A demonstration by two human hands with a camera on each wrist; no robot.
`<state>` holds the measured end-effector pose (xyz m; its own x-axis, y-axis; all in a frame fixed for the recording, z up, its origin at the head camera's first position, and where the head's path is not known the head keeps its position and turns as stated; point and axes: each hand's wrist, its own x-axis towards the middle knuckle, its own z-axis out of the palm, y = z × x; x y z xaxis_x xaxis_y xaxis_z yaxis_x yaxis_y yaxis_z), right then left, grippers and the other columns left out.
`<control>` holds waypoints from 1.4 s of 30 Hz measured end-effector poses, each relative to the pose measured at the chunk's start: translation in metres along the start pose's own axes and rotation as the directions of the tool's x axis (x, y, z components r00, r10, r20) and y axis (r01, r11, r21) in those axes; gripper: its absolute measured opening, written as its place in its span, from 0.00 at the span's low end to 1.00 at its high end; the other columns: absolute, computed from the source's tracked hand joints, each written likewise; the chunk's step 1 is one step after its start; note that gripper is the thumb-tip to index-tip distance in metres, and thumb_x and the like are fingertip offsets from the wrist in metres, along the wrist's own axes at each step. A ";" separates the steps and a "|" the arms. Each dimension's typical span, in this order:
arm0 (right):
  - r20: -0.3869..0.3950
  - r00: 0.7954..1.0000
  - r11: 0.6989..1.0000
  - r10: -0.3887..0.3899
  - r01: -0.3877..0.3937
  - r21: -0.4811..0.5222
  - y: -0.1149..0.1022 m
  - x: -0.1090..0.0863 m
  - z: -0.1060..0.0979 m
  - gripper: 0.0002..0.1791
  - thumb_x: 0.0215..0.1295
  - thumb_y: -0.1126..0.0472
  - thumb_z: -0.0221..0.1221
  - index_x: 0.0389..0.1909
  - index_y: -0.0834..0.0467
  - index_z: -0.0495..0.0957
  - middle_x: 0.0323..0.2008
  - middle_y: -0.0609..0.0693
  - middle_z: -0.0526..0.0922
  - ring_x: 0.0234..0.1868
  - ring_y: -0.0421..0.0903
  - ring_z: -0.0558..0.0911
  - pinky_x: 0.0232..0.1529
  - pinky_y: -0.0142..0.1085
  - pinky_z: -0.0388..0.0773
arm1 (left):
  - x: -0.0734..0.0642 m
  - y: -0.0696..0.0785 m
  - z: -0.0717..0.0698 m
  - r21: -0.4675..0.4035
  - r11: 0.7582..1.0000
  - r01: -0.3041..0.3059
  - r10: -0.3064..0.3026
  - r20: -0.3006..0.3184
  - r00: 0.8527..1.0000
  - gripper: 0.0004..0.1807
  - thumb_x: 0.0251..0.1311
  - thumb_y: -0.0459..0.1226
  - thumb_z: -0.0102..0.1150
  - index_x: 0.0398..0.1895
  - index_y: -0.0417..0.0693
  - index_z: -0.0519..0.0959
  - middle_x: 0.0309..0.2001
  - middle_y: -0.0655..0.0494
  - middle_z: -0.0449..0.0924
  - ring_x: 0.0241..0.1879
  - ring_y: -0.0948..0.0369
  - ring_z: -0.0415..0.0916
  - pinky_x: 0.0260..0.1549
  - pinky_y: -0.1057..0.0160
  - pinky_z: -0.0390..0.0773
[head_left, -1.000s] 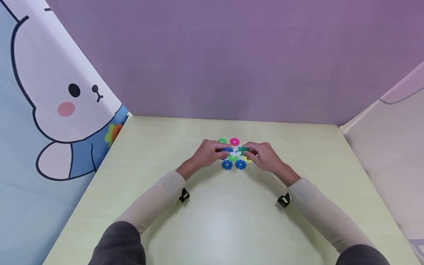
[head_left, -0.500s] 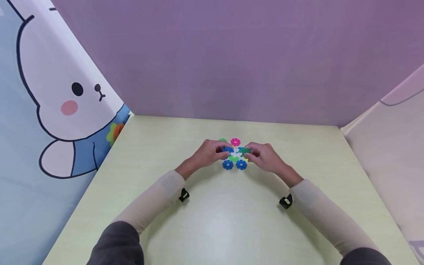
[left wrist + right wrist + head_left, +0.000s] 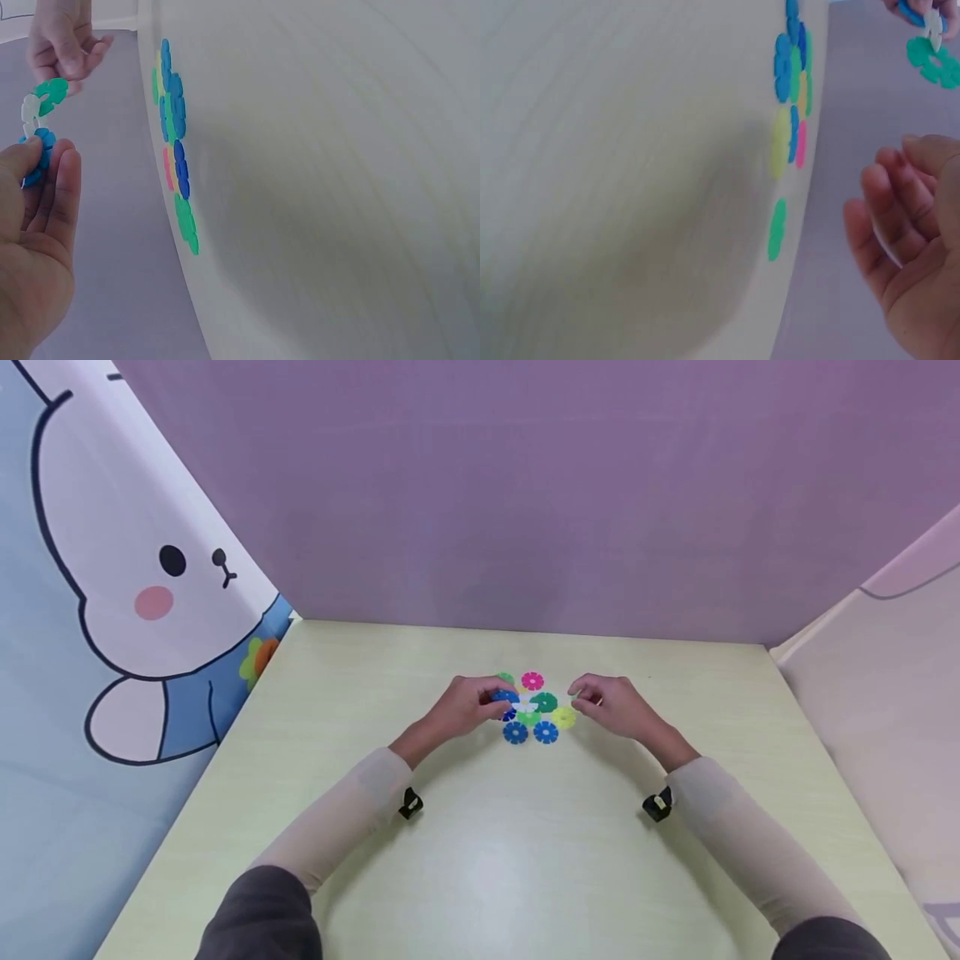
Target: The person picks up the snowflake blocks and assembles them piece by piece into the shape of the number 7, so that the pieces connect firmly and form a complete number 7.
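My left hand (image 3: 463, 706) pinches a blue snowflake disc (image 3: 46, 141) between thumb and fingers, above the table. Slotted into that disc is a white disc (image 3: 30, 112), and a dark green disc (image 3: 52, 91) is joined to the white one's other side. In the head view the green disc (image 3: 544, 702) projects to the right of the left fingertips. My right hand (image 3: 617, 705) is apart from the joined discs, a little to their right. The right wrist view shows its fingers (image 3: 889, 199) loosely bent with nothing between them.
Loose snowflake discs lie flat below the hands: two blue discs nearest the person, a pink disc (image 3: 532, 681) at the back, a yellow disc (image 3: 564, 718) at right, and several green ones. A purple backdrop (image 3: 525, 510) rises behind the pale table (image 3: 495, 860).
My right hand has let go of the green disc and drawn away to the right. The green disc stays joined to the white one. My left hand has shifted slightly left with the blue disc.
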<state>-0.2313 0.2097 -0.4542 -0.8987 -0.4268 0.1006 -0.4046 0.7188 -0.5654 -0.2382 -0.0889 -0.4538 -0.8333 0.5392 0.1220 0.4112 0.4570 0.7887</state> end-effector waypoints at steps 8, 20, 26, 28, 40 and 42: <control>0.141 0.986 0.994 0.093 -0.085 -0.064 0.020 0.009 0.015 0.14 0.69 0.60 0.64 0.52 0.60 0.81 0.37 0.51 0.85 0.34 0.44 0.79 0.37 0.35 0.80 | -0.001 0.000 0.001 0.003 1.000 -0.012 0.012 -0.011 1.000 0.12 0.68 0.38 0.64 0.53 0.51 0.84 0.38 0.55 0.86 0.36 0.56 0.85 0.35 0.69 0.85; 0.180 0.970 0.974 0.165 -0.132 -0.182 0.017 0.012 0.024 0.21 0.67 0.58 0.67 0.58 0.61 0.80 0.39 0.53 0.86 0.35 0.46 0.78 0.40 0.37 0.80 | -0.002 0.002 0.001 0.031 1.000 0.005 -0.005 -0.012 1.000 0.12 0.68 0.38 0.64 0.53 0.52 0.84 0.38 0.50 0.86 0.34 0.56 0.83 0.33 0.68 0.83; 0.171 0.972 0.975 0.161 -0.129 -0.181 0.018 0.012 0.024 0.20 0.66 0.59 0.67 0.57 0.61 0.81 0.37 0.52 0.85 0.34 0.46 0.77 0.39 0.36 0.78 | -0.002 -0.001 0.002 0.032 0.999 0.011 -0.011 -0.016 1.000 0.12 0.68 0.39 0.64 0.54 0.53 0.84 0.39 0.51 0.86 0.34 0.58 0.82 0.33 0.69 0.82; 0.165 0.974 0.977 0.154 -0.124 -0.176 0.019 0.012 0.024 0.20 0.66 0.59 0.68 0.57 0.61 0.81 0.37 0.52 0.85 0.34 0.46 0.77 0.40 0.37 0.78 | -0.002 0.000 0.001 0.037 0.999 0.014 -0.013 -0.017 1.000 0.13 0.69 0.39 0.64 0.54 0.52 0.84 0.39 0.51 0.86 0.33 0.59 0.81 0.33 0.69 0.82; 0.130 0.975 0.975 0.180 -0.159 -0.157 0.021 0.014 0.021 0.15 0.65 0.60 0.68 0.48 0.59 0.76 0.36 0.53 0.82 0.35 0.47 0.76 0.39 0.37 0.77 | -0.001 0.000 0.002 0.061 0.998 0.016 -0.014 -0.030 0.999 0.12 0.69 0.39 0.63 0.54 0.53 0.84 0.37 0.51 0.85 0.32 0.60 0.79 0.31 0.69 0.80; 0.128 0.977 0.978 0.173 -0.155 -0.141 0.022 0.014 0.021 0.14 0.66 0.61 0.67 0.48 0.60 0.76 0.38 0.54 0.83 0.36 0.46 0.76 0.40 0.36 0.78 | -0.001 0.001 0.002 0.063 0.998 0.014 -0.012 -0.031 0.999 0.12 0.69 0.39 0.63 0.54 0.53 0.84 0.37 0.51 0.85 0.32 0.60 0.78 0.30 0.69 0.80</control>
<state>-0.2496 0.2080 -0.4819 -0.9261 -0.3626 -0.1042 -0.2803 0.8463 -0.4530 -0.2366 -0.0880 -0.4544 -0.8493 0.5114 0.1313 0.4221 0.5082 0.7507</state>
